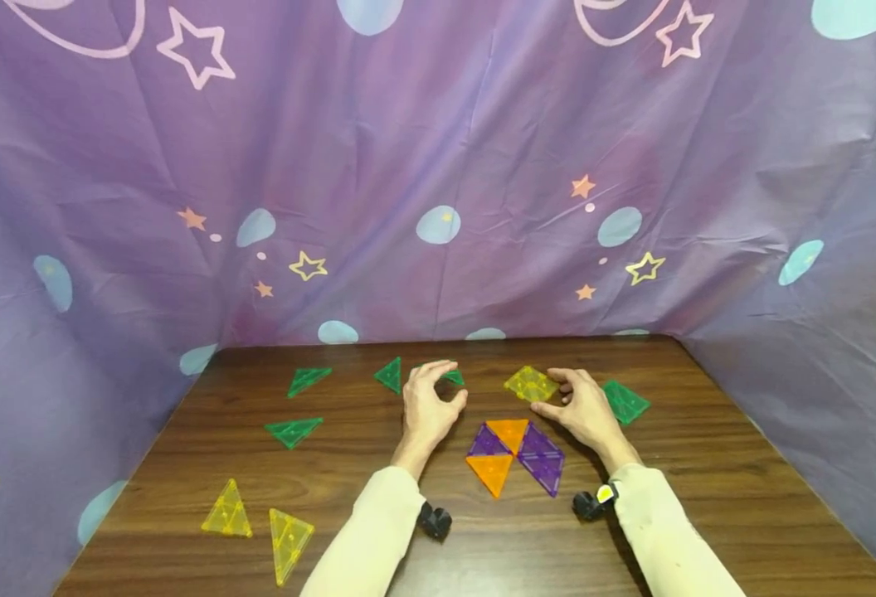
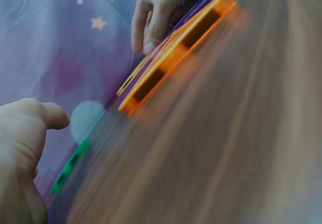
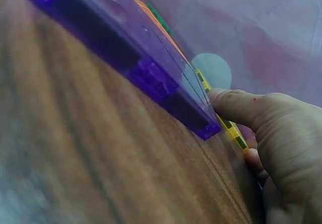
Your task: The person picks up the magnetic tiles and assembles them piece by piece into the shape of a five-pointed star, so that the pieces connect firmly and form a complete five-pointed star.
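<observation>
My left hand hovers over the table with its thumb and fingers spread apart, nothing between them. Just behind its fingers a green triangular magnetic tile is partly hidden. My right hand holds the right end of a flat yellow piece, which looks like two triangular magnetic tiles side by side; the thumb lies at its near edge and the fingers at its far edge. Between the hands and nearer the camera, orange tiles and purple tiles lie edge to edge in a fan, its lower side open.
A green piece lies right of my right hand. More green triangles are spread at the back left, with two yellow triangles at the front left. A purple patterned cloth rises behind the wooden table.
</observation>
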A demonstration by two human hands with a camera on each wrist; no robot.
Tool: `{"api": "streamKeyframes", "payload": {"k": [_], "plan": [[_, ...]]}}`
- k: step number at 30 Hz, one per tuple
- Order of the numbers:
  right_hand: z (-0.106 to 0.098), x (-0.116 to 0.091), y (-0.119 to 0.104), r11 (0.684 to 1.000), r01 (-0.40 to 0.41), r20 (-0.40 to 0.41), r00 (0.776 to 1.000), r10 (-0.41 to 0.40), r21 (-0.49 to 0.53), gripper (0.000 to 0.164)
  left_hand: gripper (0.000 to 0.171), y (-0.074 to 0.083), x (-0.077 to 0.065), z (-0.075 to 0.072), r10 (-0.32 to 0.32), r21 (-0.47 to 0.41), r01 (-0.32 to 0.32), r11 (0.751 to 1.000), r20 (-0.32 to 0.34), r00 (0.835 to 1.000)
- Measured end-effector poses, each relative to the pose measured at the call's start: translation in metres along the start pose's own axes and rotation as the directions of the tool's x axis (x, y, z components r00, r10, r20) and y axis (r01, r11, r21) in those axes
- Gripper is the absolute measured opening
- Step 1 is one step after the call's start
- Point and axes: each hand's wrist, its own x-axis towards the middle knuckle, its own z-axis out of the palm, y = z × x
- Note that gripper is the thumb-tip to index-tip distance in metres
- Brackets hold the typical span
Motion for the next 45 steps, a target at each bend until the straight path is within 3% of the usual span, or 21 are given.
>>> {"api": "streamKeyframes", "payload": {"k": [5, 9, 16, 24, 31, 39, 45], "plan": [[0.002, 0.000, 0.000, 1.000, 0.019, 0.005, 1.000, -0.019, 0.015, 0.077, 0.055, -0.015, -0.003, -0.031, -0.033, 0.022, 0.034, 0.999, -0.049, 0.998], [0.000, -0.002, 0.001, 0.999, 0.013, -0.019, 1.000, -0.012, 0.035, 0.065, 0.057, -0.027, -0.006, -0.055, -0.059, 0.048, 0.062, 0.997, -0.066, 0.996], [-0.004, -0.002, 0.000, 0.997, 0.021, -0.033, 0.999, -0.018, 0.068, 0.059, 0.062, -0.042, -0.008, -0.084, -0.109, 0.110, 0.118, 0.987, -0.082, 0.991], [-0.004, -0.004, -0.006, 0.991, 0.009, -0.084, 0.996, 0.003, 0.136, 0.053, 0.073, -0.043, -0.006, -0.091, -0.227, 0.129, 0.223, 0.966, 0.012, 0.974], [0.010, -0.001, -0.028, 0.977, 0.007, -0.157, 0.987, 0.027, 0.212, 0.045, 0.079, -0.047, -0.004, -0.091, -0.226, 0.167, 0.216, 0.962, 0.046, 0.973], [0.041, 0.013, -0.068, 0.970, 0.088, -0.091, 0.994, -0.068, 0.226, 0.046, 0.081, -0.052, 0.000, -0.090, -0.223, 0.216, 0.205, 0.954, 0.060, 0.973], [0.063, 0.025, -0.086, 0.968, 0.135, 0.009, 0.990, -0.140, 0.211, 0.054, 0.079, -0.052, 0.002, -0.089, -0.187, 0.239, 0.159, 0.958, 0.099, 0.977]]}}
